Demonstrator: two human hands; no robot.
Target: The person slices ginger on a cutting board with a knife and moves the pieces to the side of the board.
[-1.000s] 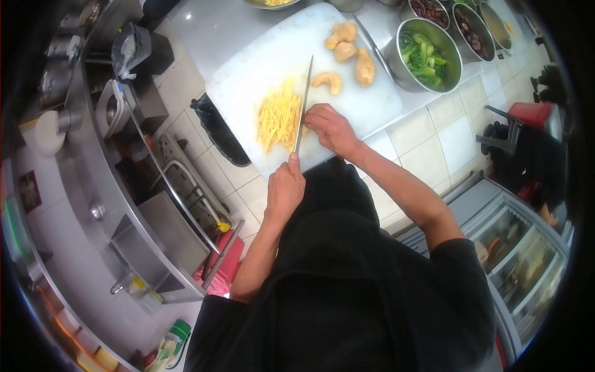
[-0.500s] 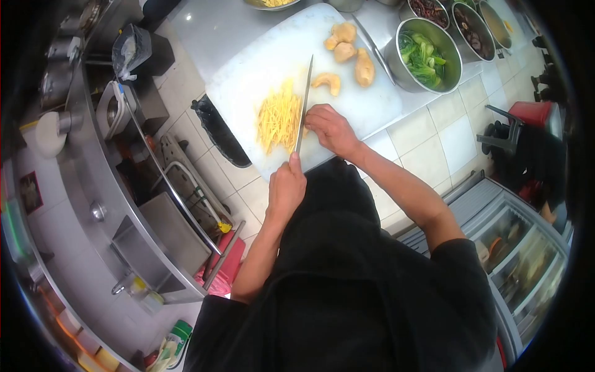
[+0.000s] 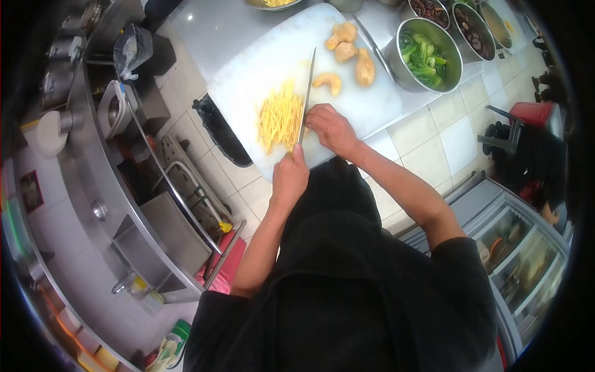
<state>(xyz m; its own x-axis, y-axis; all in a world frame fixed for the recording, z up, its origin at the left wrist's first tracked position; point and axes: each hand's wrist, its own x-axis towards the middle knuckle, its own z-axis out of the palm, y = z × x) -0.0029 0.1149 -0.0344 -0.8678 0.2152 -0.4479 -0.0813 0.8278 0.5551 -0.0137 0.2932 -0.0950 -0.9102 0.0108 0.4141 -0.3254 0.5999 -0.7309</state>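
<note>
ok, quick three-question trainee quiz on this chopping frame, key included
1. Which hand holds the knife? A left, B right, C neither.
2. True or false: the yellow strips lie on the cutting board.
3. Fill in: the steel bowl beside the board holds leafy ____.
Key: 1 A, the left hand has its grip on the handle and the right hand rests beside the blade. 2 true. 3 greens.

Knife (image 3: 307, 93): long narrow blade, edge down on white cutting board (image 3: 248, 68), tip pointing away from body. Ginger strips (image 3: 279, 118): pale yellow heap of thin slivers, just left of blade. Ginger pieces (image 3: 347, 49): four whole knobs, tan, at board's far end.
</note>
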